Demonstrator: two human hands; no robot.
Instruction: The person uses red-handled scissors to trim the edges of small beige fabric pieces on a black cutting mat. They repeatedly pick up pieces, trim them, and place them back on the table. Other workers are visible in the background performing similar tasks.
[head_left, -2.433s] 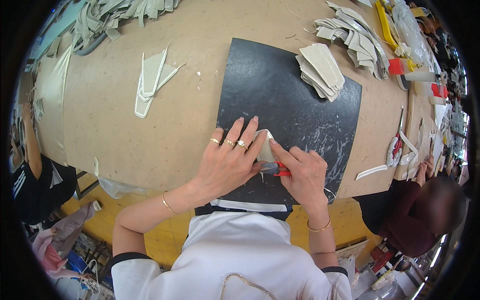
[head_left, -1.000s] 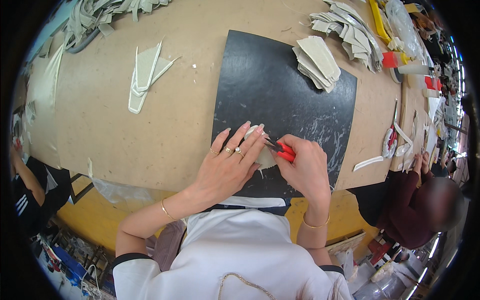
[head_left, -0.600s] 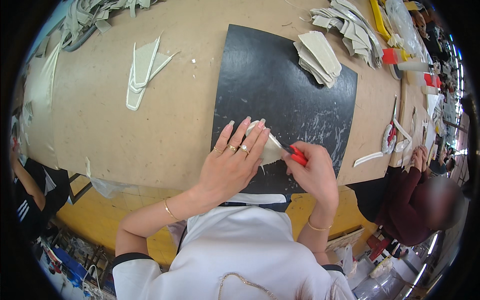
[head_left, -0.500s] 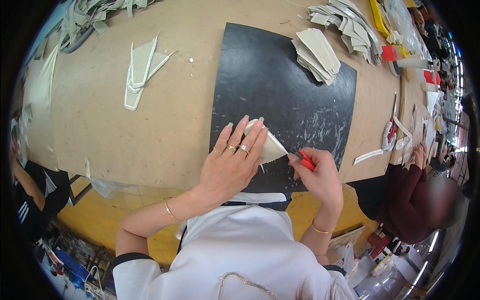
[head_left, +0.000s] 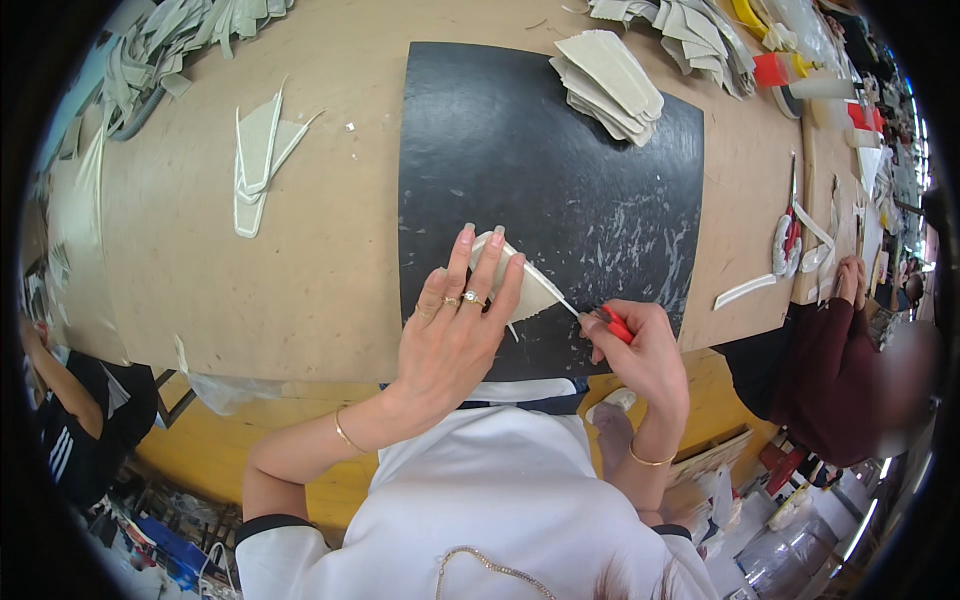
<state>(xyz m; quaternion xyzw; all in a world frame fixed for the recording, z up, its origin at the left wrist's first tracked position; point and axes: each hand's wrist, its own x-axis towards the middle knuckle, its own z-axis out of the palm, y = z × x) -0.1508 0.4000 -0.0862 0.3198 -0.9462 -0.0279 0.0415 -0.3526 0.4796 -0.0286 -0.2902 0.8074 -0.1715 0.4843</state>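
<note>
My left hand [head_left: 455,325] lies with its fingers stretched out, pressing a cream fabric piece [head_left: 538,294] onto a black cutting mat [head_left: 500,150]. A thin white strip [head_left: 545,278] runs along the piece's upper right edge, and its end reaches past the corner to my right fingertips. Closed at that corner, my right hand [head_left: 645,355] holds a red-and-black handled tool [head_left: 616,322]. The tool's working end is hidden by my fingers. Part of the fabric piece is under my left hand.
Stacked cream pieces [head_left: 610,85] sit at the mat's far right. Edged pieces [head_left: 260,160] lie on the table at left, grey scraps [head_left: 160,60] beyond. Scissors [head_left: 787,240] and a white strip [head_left: 745,291] are at right, near a co-worker's hands [head_left: 850,280].
The fabric piece's corner and my right fingers are slightly farther apart, with more of the strip's end showing between. My left fingers have shifted on the piece. The whole view has moved slightly.
</note>
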